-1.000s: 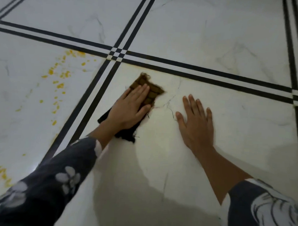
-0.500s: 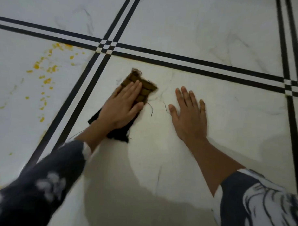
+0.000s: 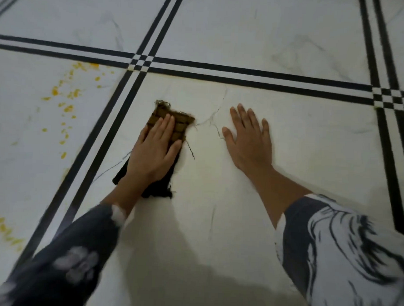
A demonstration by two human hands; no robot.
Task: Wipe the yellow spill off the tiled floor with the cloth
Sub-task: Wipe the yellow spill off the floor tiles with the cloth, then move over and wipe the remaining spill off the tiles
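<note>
A folded brown and black cloth (image 3: 179,126) lies on the white tile in the middle of the view. My left hand (image 3: 153,151) presses flat on it with straight fingers. My right hand (image 3: 250,140) rests flat on the bare tile to the right of the cloth, fingers spread. Yellow spill drops (image 3: 67,109) are scattered on the neighbouring tile to the left, beyond the black border strips. More yellow smears (image 3: 3,233) sit at the lower left edge. The cloth is apart from the drops.
Black double border strips (image 3: 119,118) run between the tiles and cross at a checkered joint (image 3: 142,62); another crossing (image 3: 391,100) is at the right. Thin dark veins mark the tile between my hands. My patterned sleeves fill the lower corners.
My left hand and the cloth have turned a little, now pointing more straight ahead. The right hand stays flat on the tile. The view has shifted slightly.
</note>
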